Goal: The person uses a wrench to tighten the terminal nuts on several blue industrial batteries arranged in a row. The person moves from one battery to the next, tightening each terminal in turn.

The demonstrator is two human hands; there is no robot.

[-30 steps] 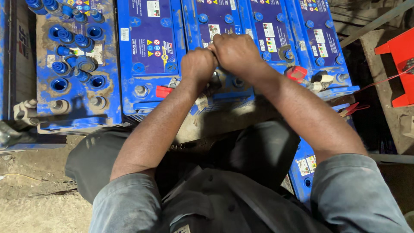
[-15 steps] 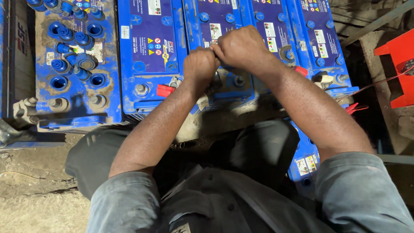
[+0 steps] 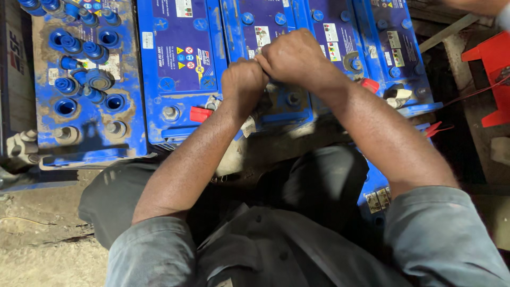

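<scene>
A dirt floor (image 3: 37, 250) runs along the lower left, and a row of blue batteries stands side by side across the top of the view, packed edge to edge. The person squats over them in grey trousers and a grey shirt, forearms reaching up from the bottom of the frame.

The leftmost open battery (image 3: 85, 79) is grimy, with several round blue caps (image 3: 79, 50) loosened or lying on its top. Next to it stands a cleaner battery (image 3: 178, 69) with warning labels and a red terminal cover (image 3: 200, 114) at its near edge. The middle battery (image 3: 265, 69) lies under the hands. Further right, another battery (image 3: 396, 58) carries a pale clamp at its near corner, and a red plastic piece (image 3: 491, 79) sits at the right edge.

The left hand (image 3: 243, 85) is curled into a loose fist, and the right hand (image 3: 295, 56) is closed over and against it, knuckles touching, both pressed together above the near end of the middle battery. What they pinch between them is hidden by the fingers, so I cannot tell.

Against the frames half a second and a second ago, the hands sit at nearly the same spot over the same battery, still bunched together; the right hand has shifted slightly up and over the left. The batteries have not moved.
</scene>
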